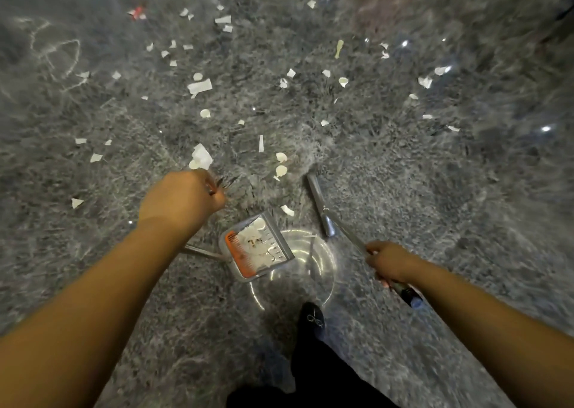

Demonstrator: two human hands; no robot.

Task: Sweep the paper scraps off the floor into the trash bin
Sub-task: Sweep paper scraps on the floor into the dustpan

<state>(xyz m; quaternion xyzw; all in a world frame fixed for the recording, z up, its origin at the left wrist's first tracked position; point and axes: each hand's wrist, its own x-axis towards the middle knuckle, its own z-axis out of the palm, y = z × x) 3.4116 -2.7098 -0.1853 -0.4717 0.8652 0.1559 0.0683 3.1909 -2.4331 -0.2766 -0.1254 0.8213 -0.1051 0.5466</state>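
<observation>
Left hand [183, 198] fisted on dustpan [256, 247] handle over trash bin [323, 271]; right hand [388, 264] grips broom [320, 208] | paper scraps [200, 86] likely light, flighty; sweep gently

Our two arms are bare from the frame's edge down to the wrists; we see no sleeves, watch, bracelet or rings on them. Our left hand [183, 198] is seen from the back, knuckles rounded, wrist crease plain just behind it. Our right hand [388, 263] looks smaller, also seen from the back, its fingernails partly showing on its near side. Below and between the hands, we wear dark, apparently black trousers [323, 373] on the one leg in view. Past the trouser hem sits a black shoe [311, 316] with a pale lace or bow-like mark on top.
</observation>
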